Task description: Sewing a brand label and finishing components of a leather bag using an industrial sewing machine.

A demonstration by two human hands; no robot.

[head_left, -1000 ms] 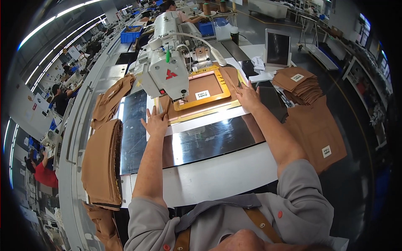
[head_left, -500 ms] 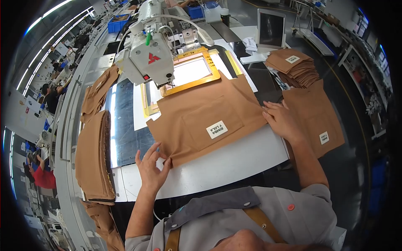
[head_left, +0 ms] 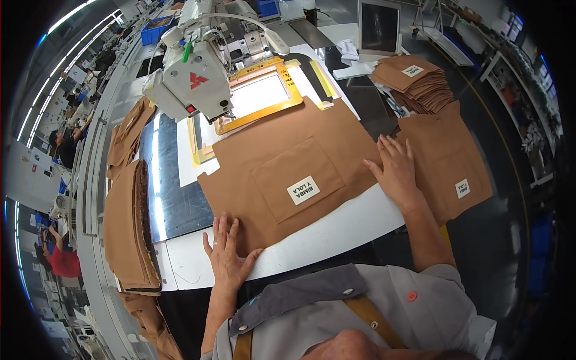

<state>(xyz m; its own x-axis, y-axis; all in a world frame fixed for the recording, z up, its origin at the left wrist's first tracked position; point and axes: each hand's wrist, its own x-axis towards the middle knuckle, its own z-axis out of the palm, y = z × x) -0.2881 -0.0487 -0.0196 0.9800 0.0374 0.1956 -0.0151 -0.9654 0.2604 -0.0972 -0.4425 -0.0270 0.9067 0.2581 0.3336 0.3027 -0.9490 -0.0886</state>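
Observation:
A brown fabric panel (head_left: 336,144) lies spread on the white table in front of me, with a sewn-on pocket (head_left: 282,171) and a pale label (head_left: 303,190) on that pocket. My left hand (head_left: 229,255) rests at the panel's near left corner, fingers spread, with the fingertips touching its edge. At the right edge my right hand (head_left: 396,171) lies with its fingers stretched out, thumb on the cloth. Neither hand grips anything. Beyond the panel's far edge is a yellow-edged sewing frame (head_left: 294,96) beneath the head of a white sewing machine (head_left: 195,84).
Brown panels are stacked at left (head_left: 126,228); a further labelled pile (head_left: 420,84) stands at far right. Another labelled panel (head_left: 447,162) hangs over the table's right edge. A dark screen (head_left: 379,27) stands behind. A metal plate (head_left: 180,204) covers the table's left part.
My left hand has let go of the puckered corner and opened out. The panel now lies flatter, its wrinkles near the pocket gone. My right hand's fingers have spread. The whole view has shifted slightly.

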